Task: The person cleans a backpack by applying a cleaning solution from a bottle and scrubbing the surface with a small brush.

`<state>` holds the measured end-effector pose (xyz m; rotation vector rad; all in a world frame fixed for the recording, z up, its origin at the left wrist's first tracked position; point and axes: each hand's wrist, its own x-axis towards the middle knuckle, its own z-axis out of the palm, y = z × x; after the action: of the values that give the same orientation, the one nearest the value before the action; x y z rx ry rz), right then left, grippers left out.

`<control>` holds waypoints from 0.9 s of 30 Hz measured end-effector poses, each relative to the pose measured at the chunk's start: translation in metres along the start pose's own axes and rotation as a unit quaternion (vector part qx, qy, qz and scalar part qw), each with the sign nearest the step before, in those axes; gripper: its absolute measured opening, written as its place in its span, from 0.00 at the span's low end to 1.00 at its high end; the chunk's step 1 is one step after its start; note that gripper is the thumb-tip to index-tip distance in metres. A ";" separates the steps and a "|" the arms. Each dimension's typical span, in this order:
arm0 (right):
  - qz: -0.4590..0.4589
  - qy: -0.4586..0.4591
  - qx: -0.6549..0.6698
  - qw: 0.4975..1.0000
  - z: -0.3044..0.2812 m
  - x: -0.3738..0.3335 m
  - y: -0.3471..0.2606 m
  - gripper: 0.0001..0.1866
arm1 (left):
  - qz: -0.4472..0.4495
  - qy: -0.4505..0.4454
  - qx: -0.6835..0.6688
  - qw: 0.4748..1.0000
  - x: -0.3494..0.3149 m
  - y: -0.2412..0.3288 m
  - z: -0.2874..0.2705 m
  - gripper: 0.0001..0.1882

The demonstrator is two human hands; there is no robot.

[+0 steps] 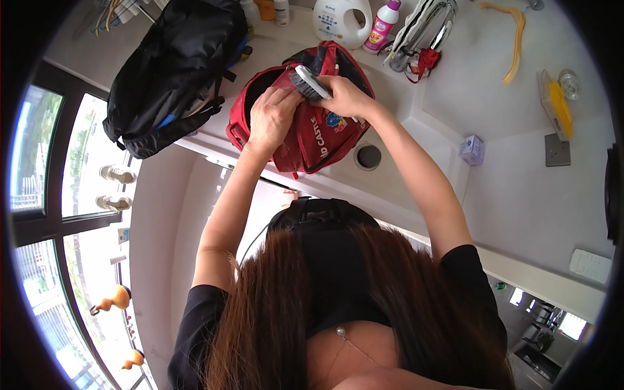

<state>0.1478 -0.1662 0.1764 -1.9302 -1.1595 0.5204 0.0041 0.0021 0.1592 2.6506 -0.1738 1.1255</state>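
Note:
A red backpack with a cartoon patch and white lettering lies in the white sink, its upper part reaching the back rim. My right hand is closed round a scrubbing brush with a white-and-grey body and dark bristles. The brush rests close against the bag's fabric. My left hand lies flat on the bag just left of the brush, fingers stretched out and pressing the cloth. Its fingertips are near the bristles; whether they touch cannot be made out.
On the left ledge lies a black backpack. Behind the sink stand a white detergent jug, a pink bottle and a rack. The drain shows beside the bag. A small purple box sits at the right.

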 end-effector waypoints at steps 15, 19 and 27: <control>0.162 0.096 0.141 0.972 -0.010 0.052 0.047 0.22 | -0.080 -0.071 -0.026 0.994 -0.034 -0.007 -0.025 0.07; 0.104 0.125 -0.061 0.985 -0.012 0.081 0.074 0.35 | -0.074 -0.050 -0.022 0.996 -0.042 -0.007 -0.022 0.09; 0.034 0.162 -0.272 0.948 0.010 0.086 0.088 0.28 | -0.116 -0.030 -0.091 0.989 -0.021 0.006 -0.008 0.09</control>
<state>0.2305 -0.1097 0.1048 -2.4151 -1.0940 -0.1095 -0.0173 -0.0010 0.1511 2.4691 0.0208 0.9101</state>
